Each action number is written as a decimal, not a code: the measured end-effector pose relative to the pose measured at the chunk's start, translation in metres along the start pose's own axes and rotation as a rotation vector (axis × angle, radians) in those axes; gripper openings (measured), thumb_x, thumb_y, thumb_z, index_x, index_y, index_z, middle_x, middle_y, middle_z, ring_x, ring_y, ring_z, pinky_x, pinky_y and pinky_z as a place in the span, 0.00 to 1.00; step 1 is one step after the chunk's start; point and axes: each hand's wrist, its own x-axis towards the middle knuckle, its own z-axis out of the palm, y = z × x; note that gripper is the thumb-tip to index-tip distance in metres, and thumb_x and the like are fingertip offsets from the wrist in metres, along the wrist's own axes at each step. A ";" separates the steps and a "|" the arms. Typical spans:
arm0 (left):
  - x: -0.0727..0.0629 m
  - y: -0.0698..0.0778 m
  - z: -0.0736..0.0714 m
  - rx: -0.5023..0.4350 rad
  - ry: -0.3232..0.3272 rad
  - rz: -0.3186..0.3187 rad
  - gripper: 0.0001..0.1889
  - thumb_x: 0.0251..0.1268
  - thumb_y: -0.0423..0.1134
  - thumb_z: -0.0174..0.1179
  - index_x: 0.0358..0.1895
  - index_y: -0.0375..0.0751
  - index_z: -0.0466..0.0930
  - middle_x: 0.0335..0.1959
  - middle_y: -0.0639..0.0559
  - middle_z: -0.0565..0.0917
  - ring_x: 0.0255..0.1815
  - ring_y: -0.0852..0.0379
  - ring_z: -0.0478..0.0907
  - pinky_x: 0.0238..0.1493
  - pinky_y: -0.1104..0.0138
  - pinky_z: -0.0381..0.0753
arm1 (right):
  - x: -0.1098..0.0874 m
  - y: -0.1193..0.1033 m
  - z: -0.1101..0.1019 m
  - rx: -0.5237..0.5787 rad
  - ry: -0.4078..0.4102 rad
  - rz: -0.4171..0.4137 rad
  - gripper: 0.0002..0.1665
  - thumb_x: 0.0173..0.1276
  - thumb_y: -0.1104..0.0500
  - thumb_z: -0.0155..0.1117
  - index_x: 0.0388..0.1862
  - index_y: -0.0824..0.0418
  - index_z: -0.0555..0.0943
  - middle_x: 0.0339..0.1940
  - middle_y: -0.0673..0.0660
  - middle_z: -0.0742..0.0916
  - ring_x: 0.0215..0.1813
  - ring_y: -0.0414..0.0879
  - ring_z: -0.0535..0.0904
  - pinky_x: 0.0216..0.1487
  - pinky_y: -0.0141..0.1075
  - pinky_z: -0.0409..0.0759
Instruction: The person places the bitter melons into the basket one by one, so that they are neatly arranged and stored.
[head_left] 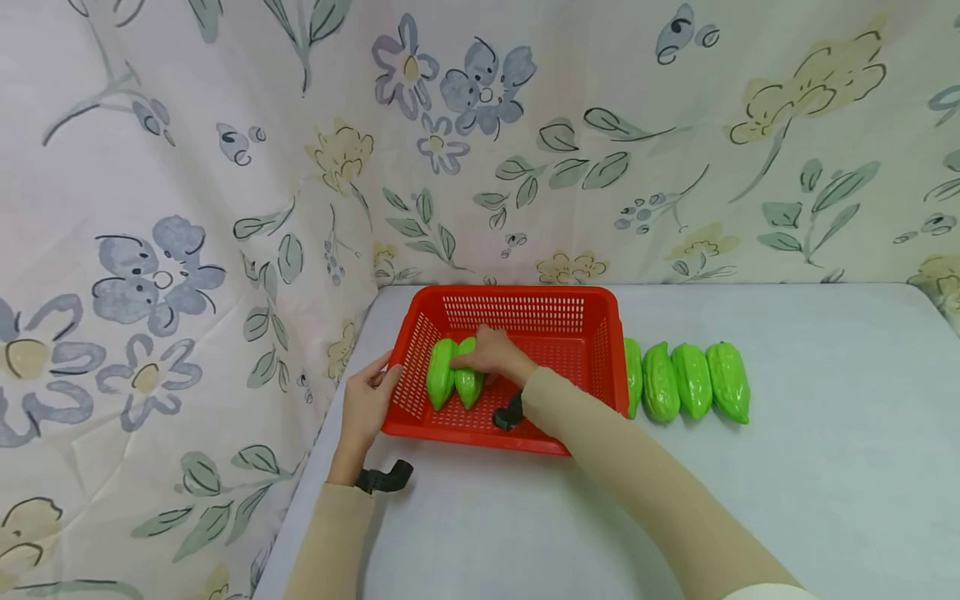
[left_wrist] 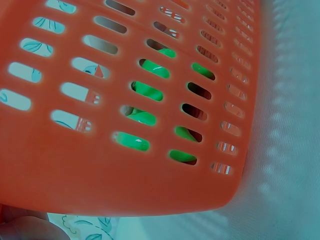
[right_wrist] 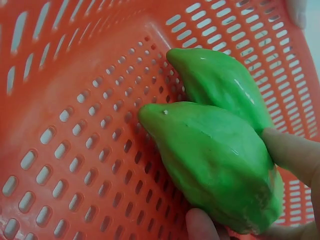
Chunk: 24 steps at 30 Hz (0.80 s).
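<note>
A red perforated plastic basket [head_left: 517, 290] stands on the table, two glossy green ridged fruits inside along its left side. My right hand [head_left: 491, 352] reaches in and grips the inner green fruit [right_wrist: 210, 155], thumb and fingers on opposite sides, its pointed end showing. Beside it, against the basket's left wall, lies the other green fruit [head_left: 440, 375]. My left hand [head_left: 367, 400] holds the basket's left rim, thumb over the edge. In the left wrist view, slots in the basket wall [left_wrist: 100, 170] show patches of green; only part of that hand [left_wrist: 30, 229] appears there.
Right of the basket, several more green fruits [head_left: 692, 381] lie side by side in a row, the nearest partly hidden by the basket. A floral curtain [head_left: 480, 167] hangs behind and to the left of the white table [head_left: 847, 433].
</note>
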 end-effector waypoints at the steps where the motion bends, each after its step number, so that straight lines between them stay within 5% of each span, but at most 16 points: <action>1: 0.000 0.000 0.000 -0.003 -0.001 0.000 0.26 0.76 0.51 0.62 0.73 0.48 0.77 0.48 0.34 0.89 0.41 0.37 0.88 0.32 0.69 0.86 | -0.001 0.000 0.000 0.002 0.005 -0.004 0.48 0.65 0.39 0.74 0.70 0.69 0.69 0.60 0.67 0.80 0.57 0.55 0.77 0.55 0.42 0.83; 7: 0.000 -0.002 0.001 -0.009 0.006 0.007 0.27 0.76 0.51 0.62 0.73 0.46 0.77 0.48 0.33 0.89 0.42 0.38 0.87 0.32 0.70 0.86 | -0.002 0.003 0.000 0.059 0.003 0.004 0.41 0.64 0.39 0.75 0.62 0.67 0.72 0.52 0.63 0.80 0.47 0.52 0.80 0.39 0.36 0.85; 13: -0.001 -0.001 0.002 -0.017 -0.001 -0.005 0.27 0.76 0.51 0.62 0.73 0.47 0.77 0.49 0.32 0.89 0.42 0.36 0.87 0.32 0.70 0.86 | -0.001 0.005 -0.003 0.087 -0.003 -0.006 0.42 0.65 0.40 0.75 0.62 0.68 0.71 0.48 0.63 0.82 0.40 0.51 0.84 0.35 0.38 0.87; 20: -0.001 0.000 0.001 -0.010 0.011 -0.010 0.26 0.76 0.50 0.62 0.72 0.46 0.77 0.49 0.32 0.89 0.41 0.39 0.87 0.32 0.71 0.86 | -0.003 0.000 -0.013 0.014 0.045 -0.032 0.39 0.66 0.39 0.73 0.59 0.68 0.75 0.45 0.61 0.83 0.41 0.51 0.80 0.41 0.39 0.83; 24: -0.001 0.001 0.001 -0.007 0.009 -0.017 0.27 0.76 0.50 0.62 0.73 0.46 0.77 0.49 0.32 0.89 0.42 0.38 0.87 0.32 0.71 0.86 | -0.007 -0.008 -0.022 -0.034 0.069 -0.055 0.45 0.67 0.38 0.72 0.67 0.70 0.73 0.56 0.65 0.84 0.53 0.56 0.81 0.55 0.47 0.84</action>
